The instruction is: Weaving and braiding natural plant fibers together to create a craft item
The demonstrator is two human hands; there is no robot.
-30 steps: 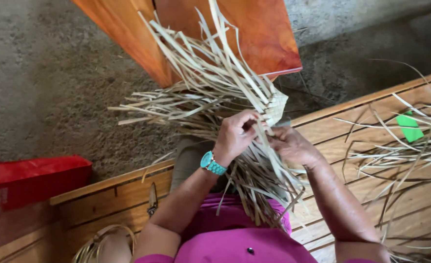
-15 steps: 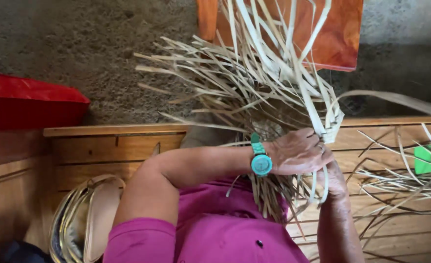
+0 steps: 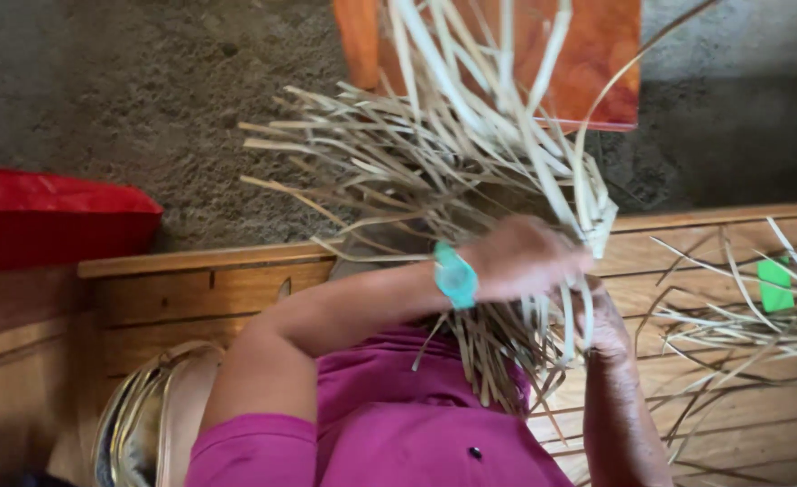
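hands: left hand [image 3: 525,261] closed on pale woven strips [image 3: 471,162] above the lap; right hand [image 3: 601,325], blurred, seems to grip beneath. loose strips could slip and unravel the weave.

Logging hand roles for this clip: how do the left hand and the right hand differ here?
The left hand reaches across on top of the woven strips, knuckles up; the right hand sits lower, mostly hidden behind them. The left wrist carries a turquoise watch; the right wrist looks bare. Both close a grip on the same bundle of pale strips.
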